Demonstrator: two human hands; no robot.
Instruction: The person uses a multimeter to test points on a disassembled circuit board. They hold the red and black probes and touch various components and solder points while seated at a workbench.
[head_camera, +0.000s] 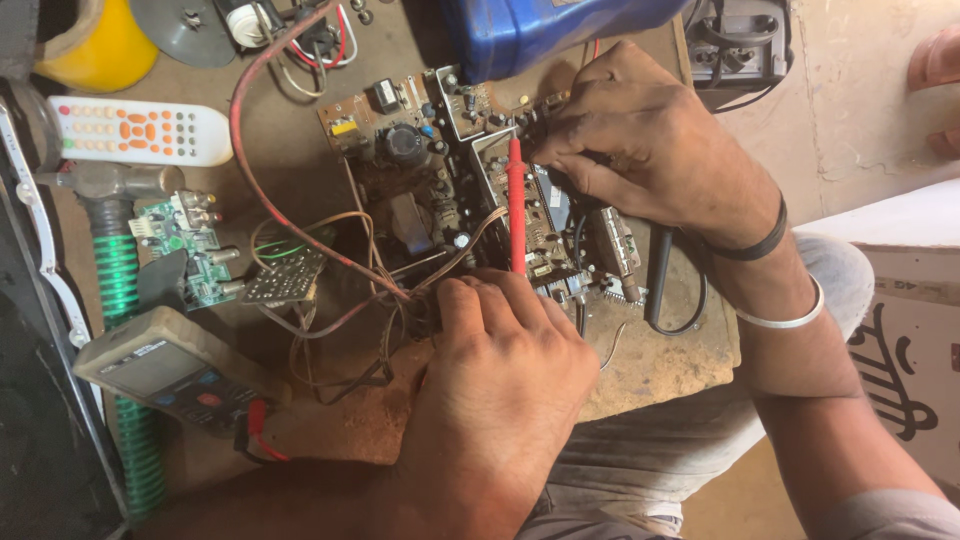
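worn brown bench (650, 370), circuit board (420, 170), left hand (500, 390) grip closed on red probe (516, 200), right hand (650, 150) seemingly pinching black probe (660, 280)

Worn brown table (650, 370) with a dusty, chipped surface; pale concrete floor (860, 110) at right; bright daylight falls across both.

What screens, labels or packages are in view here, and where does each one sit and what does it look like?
Multimeter screen: lower left on the bench, grey rectangle in a tan case.
Yellow label: small rectangle on the circuit board's upper left corner.
Cardboard box: right edge, pale, with black markings.
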